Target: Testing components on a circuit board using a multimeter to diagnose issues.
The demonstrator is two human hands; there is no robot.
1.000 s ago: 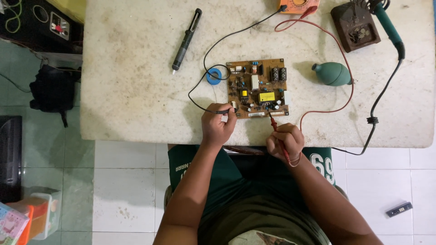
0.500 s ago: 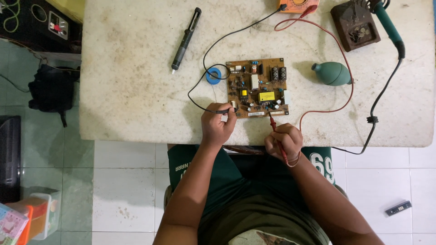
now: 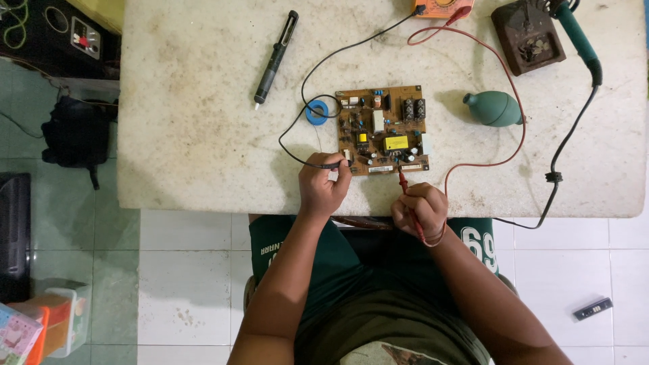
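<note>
On white table (image 3: 203,135), circuit board (image 3: 383,128) just beyond both probe-holding hands.

the orange meter (image 3: 443,7) is cut off by the top edge. the circuit board (image 3: 382,128) parts are too small to tell. the red probe (image 3: 409,203) is partly hidden by fingers (image 3: 422,203).

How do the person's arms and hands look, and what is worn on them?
Both arms are bare from the short sleeves down. The left hand and right hand wear no gloves; no ring or watch shows. The dark green shirt has pale printing on each sleeve.
</note>
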